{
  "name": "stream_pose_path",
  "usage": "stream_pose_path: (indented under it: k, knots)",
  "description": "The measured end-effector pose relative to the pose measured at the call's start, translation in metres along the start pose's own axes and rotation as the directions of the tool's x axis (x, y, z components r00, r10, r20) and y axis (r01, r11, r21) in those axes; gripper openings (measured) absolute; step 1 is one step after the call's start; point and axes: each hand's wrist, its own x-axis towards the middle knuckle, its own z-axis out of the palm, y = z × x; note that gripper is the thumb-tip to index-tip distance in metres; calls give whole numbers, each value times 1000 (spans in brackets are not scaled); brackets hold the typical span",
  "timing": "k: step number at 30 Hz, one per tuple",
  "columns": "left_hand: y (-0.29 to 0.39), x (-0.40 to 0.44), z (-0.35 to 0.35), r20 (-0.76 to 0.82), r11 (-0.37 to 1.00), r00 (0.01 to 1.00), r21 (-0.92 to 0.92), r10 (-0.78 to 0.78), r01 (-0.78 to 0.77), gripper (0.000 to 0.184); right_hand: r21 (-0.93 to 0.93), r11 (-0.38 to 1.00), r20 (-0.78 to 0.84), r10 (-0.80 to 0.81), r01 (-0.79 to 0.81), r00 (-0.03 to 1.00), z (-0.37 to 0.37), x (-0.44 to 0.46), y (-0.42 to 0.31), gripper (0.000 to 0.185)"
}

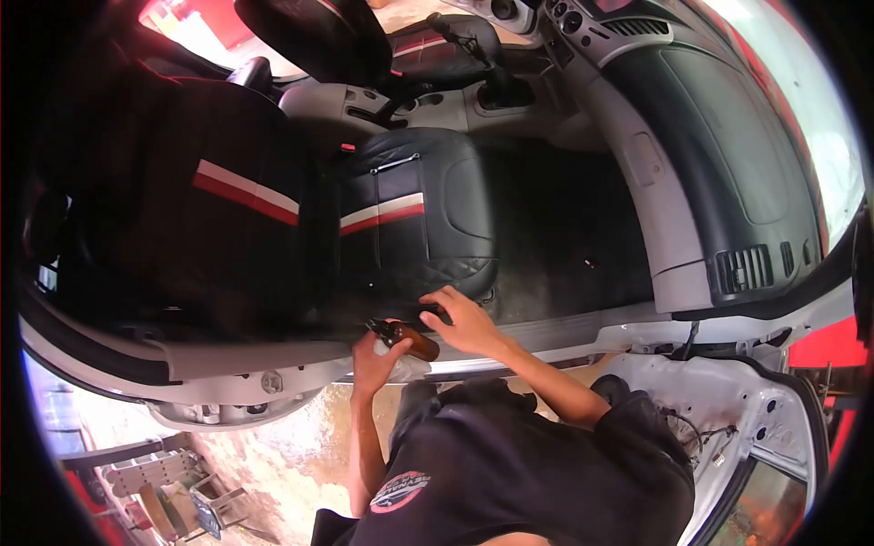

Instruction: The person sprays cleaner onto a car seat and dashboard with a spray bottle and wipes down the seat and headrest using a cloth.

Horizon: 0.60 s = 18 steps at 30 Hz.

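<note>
One amber bottle (417, 343) tilts just this side of the seat (462, 196), gripped by the left hand (370, 366); the right hand (469, 326) curls its fingers narrowly, hold unclear. Handling the bottle seems the step, calling next for steady fingers. Beyond the seat stands a gear lever (502, 90).

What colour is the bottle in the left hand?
The bottle in the left hand is brown; it shows best in the head view.
</note>
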Motion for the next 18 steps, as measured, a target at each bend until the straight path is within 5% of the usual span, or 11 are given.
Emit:
stream_pose_path:
  k: [7,14,18]
  knots:
    - [-41,64,-1,-66,997,997,-58,49,-53,32,-279,949,-241,-216,146,946,-25,89,31,19]
    - [-81,131,38,37,978,990,-166,136,-128,24,-450,873,-387,-378,185,841,-24,264,49,28]
    - [-107,149,42,46,984,983,-14,179,-178,35,-573,819,-426,-277,-20,861,-21,350,78,31]
